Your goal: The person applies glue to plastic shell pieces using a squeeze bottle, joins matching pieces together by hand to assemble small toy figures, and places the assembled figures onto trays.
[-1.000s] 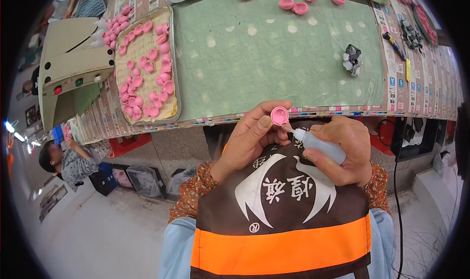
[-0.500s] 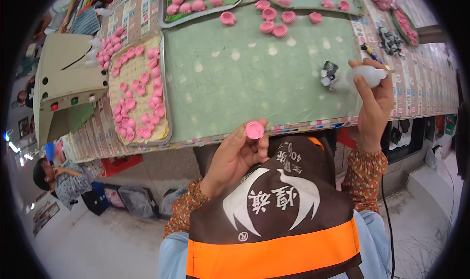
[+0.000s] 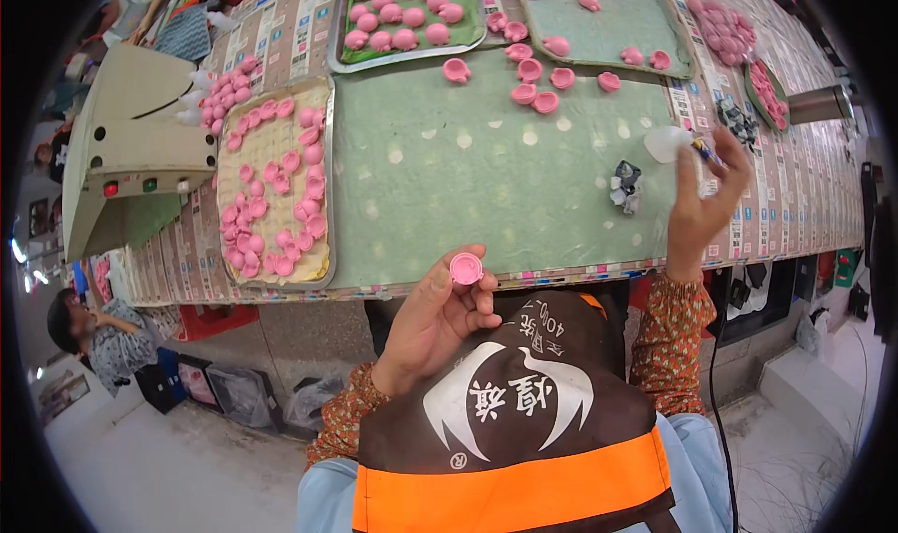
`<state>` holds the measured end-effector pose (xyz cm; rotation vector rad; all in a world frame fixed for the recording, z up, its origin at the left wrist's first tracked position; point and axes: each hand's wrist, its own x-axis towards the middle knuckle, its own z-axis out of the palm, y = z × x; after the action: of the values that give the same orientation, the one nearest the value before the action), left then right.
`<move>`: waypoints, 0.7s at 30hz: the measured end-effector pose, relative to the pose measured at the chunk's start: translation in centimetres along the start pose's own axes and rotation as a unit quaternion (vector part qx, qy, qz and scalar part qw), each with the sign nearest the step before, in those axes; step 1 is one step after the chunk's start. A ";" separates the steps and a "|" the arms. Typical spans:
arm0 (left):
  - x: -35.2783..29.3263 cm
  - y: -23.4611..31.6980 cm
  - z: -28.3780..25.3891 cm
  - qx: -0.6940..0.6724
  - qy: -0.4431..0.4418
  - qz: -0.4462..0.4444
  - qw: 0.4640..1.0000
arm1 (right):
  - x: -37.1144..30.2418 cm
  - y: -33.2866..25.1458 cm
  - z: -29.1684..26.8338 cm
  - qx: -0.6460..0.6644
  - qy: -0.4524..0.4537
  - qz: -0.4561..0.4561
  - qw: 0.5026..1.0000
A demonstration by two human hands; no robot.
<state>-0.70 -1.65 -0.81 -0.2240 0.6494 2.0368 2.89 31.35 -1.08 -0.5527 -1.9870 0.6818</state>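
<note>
Smooth plastic cup (image 3: 466, 269); plastic bottle (image 3: 665, 145); glossy metal tray (image 3: 412, 58)

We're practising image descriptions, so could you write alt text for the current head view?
A person's left hand holds a small pink cup-shaped piece near the edge of a worktable, while their right hand, fingers spread, is beside a white squeeze bottle. Similar pink pieces lie loose and in trays.
</note>
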 end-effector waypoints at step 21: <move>-0.2 0.1 -0.1 -0.069 -0.040 -0.015 0.997 | -0.5 -3.7 9.5 -0.087 -0.255 -0.180 0.946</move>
<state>-0.71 -1.87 -0.81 -0.2297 0.4528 2.0535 -5.60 26.06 -2.84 -0.0992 -2.5653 0.4486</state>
